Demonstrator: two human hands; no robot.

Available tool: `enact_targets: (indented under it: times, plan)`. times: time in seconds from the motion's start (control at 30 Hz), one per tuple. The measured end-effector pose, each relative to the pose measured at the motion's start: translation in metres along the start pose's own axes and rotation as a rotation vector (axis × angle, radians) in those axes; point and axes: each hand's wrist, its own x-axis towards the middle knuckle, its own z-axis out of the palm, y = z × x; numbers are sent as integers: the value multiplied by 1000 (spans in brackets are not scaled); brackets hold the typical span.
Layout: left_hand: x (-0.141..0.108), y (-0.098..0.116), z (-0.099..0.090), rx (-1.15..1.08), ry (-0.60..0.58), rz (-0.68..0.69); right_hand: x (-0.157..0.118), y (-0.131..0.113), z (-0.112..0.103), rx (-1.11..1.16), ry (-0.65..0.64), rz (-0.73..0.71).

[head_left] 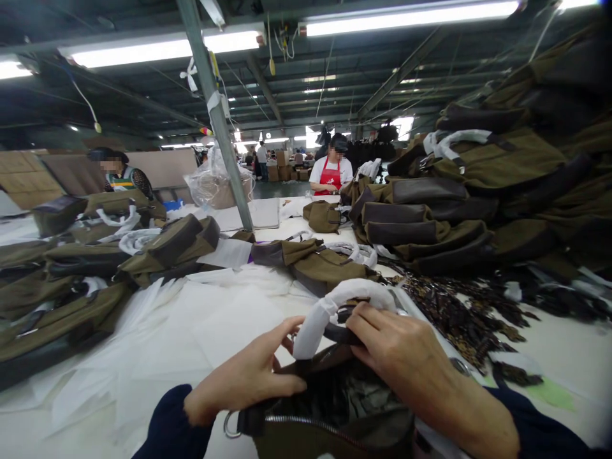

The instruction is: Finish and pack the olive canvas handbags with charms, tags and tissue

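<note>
An olive handbag (pixel 306 440) with an unzipped top stands right in front of me, its dark lining showing. Its handle (pixel 310 328) arches above the opening, wrapped in white paper. My left hand (pixel 261 370) pinches the bag's rim at the handle's left base, thumb inside the opening and fingers behind the handle. On the other side, my right hand (pixel 406 350) has its fingers closed on a dark strap (pixel 339 333) under the white wrapping. The fingertips partly cover what it holds. A metal D-ring (pixel 231 426) sticks out at the bag's left end.
Loose white paper sheets (pixel 191 319) cover the table at left, beside a heap of olive bags (pixel 71 306). Bags (pixel 421 210) pile high at right, above many dark brown straps (pixel 459 312). A metal post (pixel 220 127) rises ahead. Two co-workers (pixel 331 173) (pixel 125 177) are across the table.
</note>
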Motion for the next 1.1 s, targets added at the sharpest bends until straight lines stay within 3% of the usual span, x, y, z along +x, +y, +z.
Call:
enact_targets:
  times: [0.23, 0.4, 0.47, 0.57, 0.67, 0.73, 0.83, 0.97, 1.1]
  plan:
    - [9, 1, 2, 140, 88, 74, -14, -9, -23, 118, -1, -102]
    - [18, -9, 4, 105, 159, 74, -11, 11, -44, 479, -90, 153]
    - [20, -12, 6, 96, 183, 75, -14, 14, -41, 539, -169, 170]
    - [20, -9, 9, 56, 162, 91, -28, 8, -19, 484, -399, 33]
    - [17, -3, 12, 37, 144, 112, -40, 0, 3, 391, -540, -48]
    - [14, 2, 14, 34, 130, 101, -38, -1, 6, 401, -625, -105]
    - [12, 8, 15, 41, 110, 66, -21, 1, -7, 416, -735, -192]
    - [14, 10, 15, 33, 90, 50, -11, -4, -12, 347, -655, -274]
    - [16, 8, 14, 47, 67, 49, -32, -19, 21, 186, -477, -323]
